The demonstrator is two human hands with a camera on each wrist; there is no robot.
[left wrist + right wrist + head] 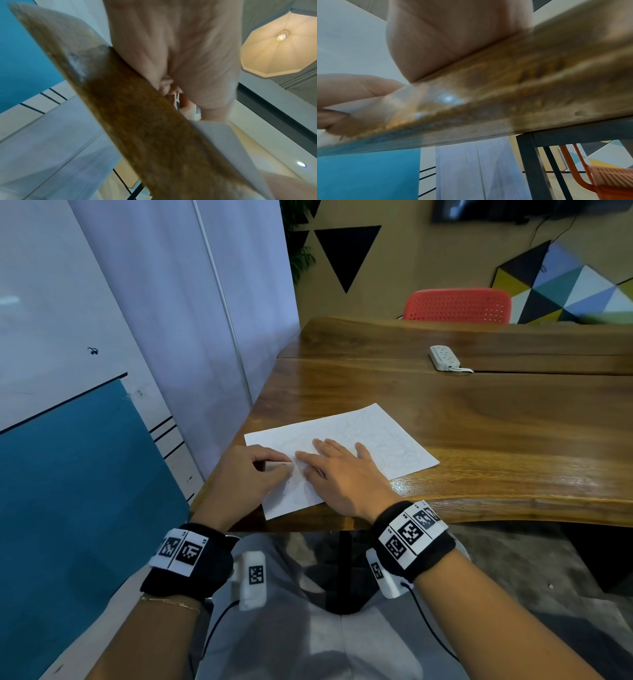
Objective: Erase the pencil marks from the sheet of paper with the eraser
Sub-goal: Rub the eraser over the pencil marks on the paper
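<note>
A white sheet of paper [373,440] with faint pencil scribbles lies near the front left corner of the wooden table [496,433]. My left hand [253,474] grips a pale eraser [279,468] and holds its tip against the paper's near left part. My right hand [337,463] lies flat on the sheet just to the right of the eraser, fingers spread. Both wrist views are blurred; the left wrist view gives only my palm [171,54] above the table edge [137,121], the right wrist view the heel of my hand [453,40] on the edge.
A white power strip [445,357] lies farther back on the table. A red chair [457,305] stands behind the table. A white and blue wall panel [85,457] runs close along the left side. Dark table legs [530,162] stand below.
</note>
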